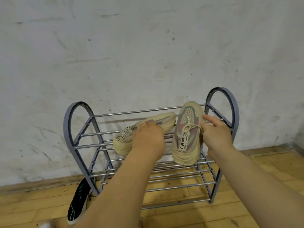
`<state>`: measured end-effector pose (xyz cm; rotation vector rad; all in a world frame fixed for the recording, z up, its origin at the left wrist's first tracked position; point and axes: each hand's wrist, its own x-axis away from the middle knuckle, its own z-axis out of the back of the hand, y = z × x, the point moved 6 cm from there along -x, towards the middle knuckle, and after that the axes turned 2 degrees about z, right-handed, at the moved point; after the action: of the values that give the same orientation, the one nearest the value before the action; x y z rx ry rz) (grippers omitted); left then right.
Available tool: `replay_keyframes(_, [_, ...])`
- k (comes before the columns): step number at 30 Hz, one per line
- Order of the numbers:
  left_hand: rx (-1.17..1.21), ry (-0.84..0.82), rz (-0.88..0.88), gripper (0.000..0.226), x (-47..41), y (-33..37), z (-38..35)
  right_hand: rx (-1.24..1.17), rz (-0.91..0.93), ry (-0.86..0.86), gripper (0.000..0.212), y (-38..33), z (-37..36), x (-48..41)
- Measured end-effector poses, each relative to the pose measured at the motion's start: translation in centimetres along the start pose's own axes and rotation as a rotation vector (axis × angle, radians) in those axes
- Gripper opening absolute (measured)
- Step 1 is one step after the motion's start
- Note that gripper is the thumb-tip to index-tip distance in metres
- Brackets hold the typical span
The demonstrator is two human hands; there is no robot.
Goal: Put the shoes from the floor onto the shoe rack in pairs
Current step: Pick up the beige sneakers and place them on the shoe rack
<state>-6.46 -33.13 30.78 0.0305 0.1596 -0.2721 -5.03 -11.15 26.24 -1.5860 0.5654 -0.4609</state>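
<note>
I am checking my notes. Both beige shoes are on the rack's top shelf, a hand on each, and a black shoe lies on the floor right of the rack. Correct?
Not quite: in the head view the black shoe lies on the floor left of the rack, not right. The beige shoes, left hand and right hand are as you say.

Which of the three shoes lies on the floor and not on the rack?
The black shoe with green lines, beside the shoe rack. The left beige shoe and the right beige shoe lie on its top tier.
</note>
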Motion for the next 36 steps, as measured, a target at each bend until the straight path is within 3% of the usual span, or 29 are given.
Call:
replay_keyframes(4, [-0.08, 0.123, -0.075, 0.049, 0.4, -0.6, 0.6, -0.042, -0.023, -0.028, 0.03, 0.1, 0.3, 0.2])
replay_keyframes(8, [-0.018, 0.219, -0.074, 0.07, 0.9, -3.1, 0.3, -0.093, -0.038, -0.035, 0.031, 0.3, 0.3, 0.7])
replay_keyframes(11, [0.017, 0.274, -0.004, 0.062, 1.3, -5.3, 0.4, -0.089, -0.045, -0.093, 0.041, 0.3, -0.1, 1.1])
replay_keyframes(15, [0.054, 0.131, 0.142, 0.064, 2.4, -8.2, -0.1, -0.137, -0.124, -0.264, 0.066, 0.2, -1.2, 2.1])
replay_keyframes(18, [0.27, 0.024, 0.154, 0.069, 3.4, -9.2, -0.9, -0.105, -0.116, -0.382, 0.084, 0.1, -1.9, 3.0])
replay_keyframes(24, [0.583, -0.022, 0.147, 0.082, 5.0, -9.4, -0.9, -0.02, -0.038, -0.434, 0.096, -0.4, -1.9, 4.3])
replay_keyframes(27, [0.792, -0.012, 0.147, 0.082, 5.8, -9.1, -0.9, -0.055, -0.026, -0.411, 0.09, -0.7, -1.7, 4.6])
replay_keyframes(31, [0.947, -0.016, 0.124, 0.058, 6.2, -8.0, -1.0, -0.075, 0.001, -0.271, 0.07, -1.0, -0.8, 4.8])
replay_keyframes(36, [1.162, -0.07, 0.153, 0.059, 6.0, -7.8, -1.9, -0.179, -0.087, -0.164, 0.045, -0.6, 0.0, 5.0])
